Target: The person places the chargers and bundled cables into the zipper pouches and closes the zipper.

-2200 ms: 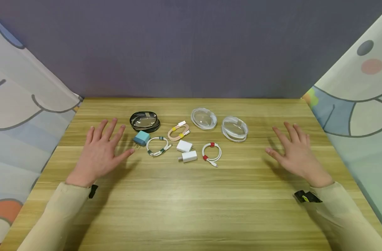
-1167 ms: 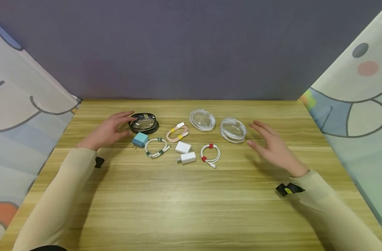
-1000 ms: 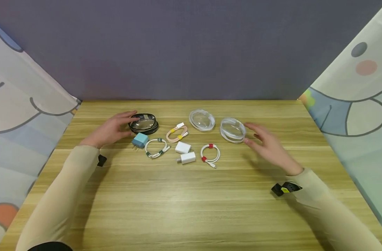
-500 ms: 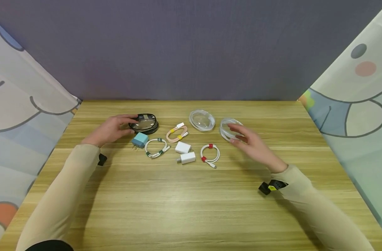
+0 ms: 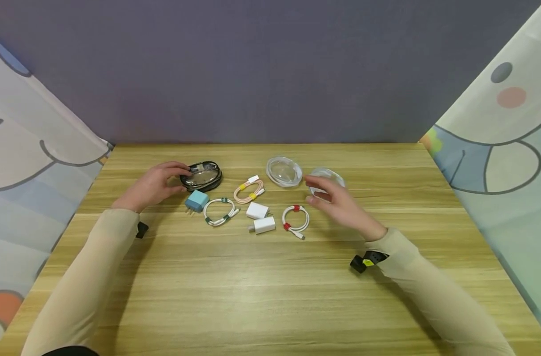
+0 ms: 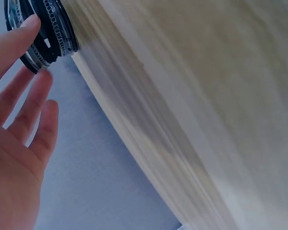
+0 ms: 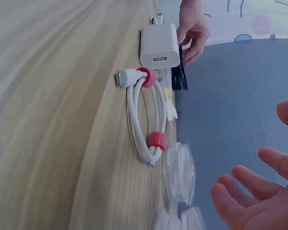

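My left hand (image 5: 150, 188) holds the left end of a clear zip case with black trim (image 5: 204, 177), thumb on the near side. In the left wrist view, the thumb lies across the black zipper (image 6: 50, 28) and fingertips meet its lower edge. My right hand (image 5: 343, 210), fingers spread and relaxed, hovers over a clear case with white trim (image 5: 334, 174), hiding part of it. A second white-trimmed clear case (image 5: 283, 171) lies just left of its fingertips. The right wrist view shows nothing between the right fingers.
Between the hands lie a blue plug charger (image 5: 196, 200), a white cable with green ties (image 5: 206, 210), a pink cable with yellow ties (image 5: 237, 194), two white chargers (image 5: 258, 210) and a white cable with red ties (image 5: 284, 216). A grey panel (image 5: 270, 74) stands behind the wooden table (image 5: 252, 296).
From flat and spread above the table, my left hand has moved in to the black-trimmed case. My right hand has swept left, past and over the right white-trimmed case.
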The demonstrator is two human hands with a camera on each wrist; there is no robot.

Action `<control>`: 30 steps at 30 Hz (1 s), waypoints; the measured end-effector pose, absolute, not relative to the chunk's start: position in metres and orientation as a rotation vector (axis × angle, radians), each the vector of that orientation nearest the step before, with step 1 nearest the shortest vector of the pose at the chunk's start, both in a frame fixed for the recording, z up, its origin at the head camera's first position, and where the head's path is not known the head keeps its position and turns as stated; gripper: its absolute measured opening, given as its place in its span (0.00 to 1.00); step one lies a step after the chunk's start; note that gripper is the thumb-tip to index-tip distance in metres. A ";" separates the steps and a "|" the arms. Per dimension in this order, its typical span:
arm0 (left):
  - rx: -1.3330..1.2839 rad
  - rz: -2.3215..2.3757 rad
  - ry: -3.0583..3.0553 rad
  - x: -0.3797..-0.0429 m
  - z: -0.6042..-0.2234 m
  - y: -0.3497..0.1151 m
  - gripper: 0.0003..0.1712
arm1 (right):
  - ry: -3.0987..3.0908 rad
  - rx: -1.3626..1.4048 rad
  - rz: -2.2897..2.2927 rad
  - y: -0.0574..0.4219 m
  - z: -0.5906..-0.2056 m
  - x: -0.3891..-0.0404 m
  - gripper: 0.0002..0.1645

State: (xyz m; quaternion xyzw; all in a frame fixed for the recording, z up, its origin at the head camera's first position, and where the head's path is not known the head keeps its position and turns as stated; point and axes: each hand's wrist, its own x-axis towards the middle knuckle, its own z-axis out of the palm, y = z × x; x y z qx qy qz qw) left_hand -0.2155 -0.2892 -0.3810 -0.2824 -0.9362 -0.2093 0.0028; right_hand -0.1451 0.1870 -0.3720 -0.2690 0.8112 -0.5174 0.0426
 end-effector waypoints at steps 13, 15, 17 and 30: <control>-0.870 -0.721 -3.024 -0.216 -0.380 -0.288 0.24 | 2.382 -0.865 -1.634 0.161 -0.371 -0.151 0.30; -0.881 -0.721 -3.016 -0.216 -0.381 -0.289 0.23 | 2.369 -0.858 -1.633 0.157 -0.371 -0.151 0.30; -0.878 -0.729 -3.005 -0.216 -0.382 -0.290 0.21 | 2.353 -0.857 -1.628 0.153 -0.371 -0.153 0.31; -0.754 -0.757 -3.047 -0.210 -0.380 -0.291 0.20 | 2.326 -0.906 -1.573 0.130 -0.374 -0.156 0.31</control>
